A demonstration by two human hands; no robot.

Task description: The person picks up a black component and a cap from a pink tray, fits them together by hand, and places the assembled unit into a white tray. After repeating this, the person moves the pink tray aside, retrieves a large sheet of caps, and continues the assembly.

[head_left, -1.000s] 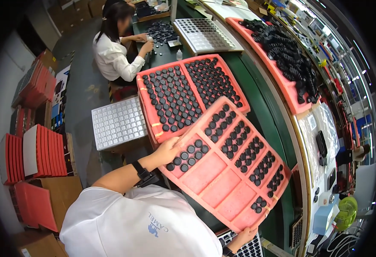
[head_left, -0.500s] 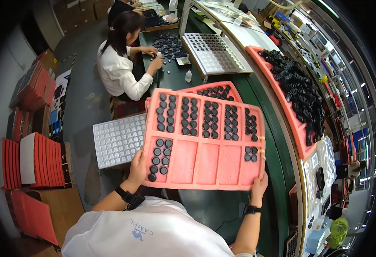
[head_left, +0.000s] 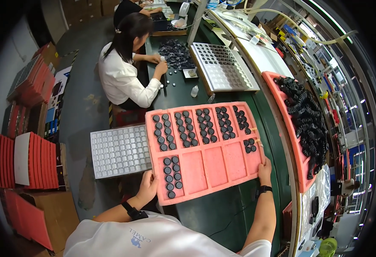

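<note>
L hand (head_left: 147,188) is gripping the L edge of the rectangular pink foam tray w/ divided compartments (head_left: 215,168), R hand (head_left: 265,172) is gripping its lower R corner; tray is hanging in front of the wearer, above the dark green flat surface (head_left: 205,216). Small round black pieces (head_left: 177,176) are lying uncovered in it, so a steeper tilt or slipping grip could be spilling them; soft foam might be sagging too. Tray is hiding most fingertips & part of the silvery plastic grid tray (head_left: 119,150); can't tell what's touching its underside
</note>
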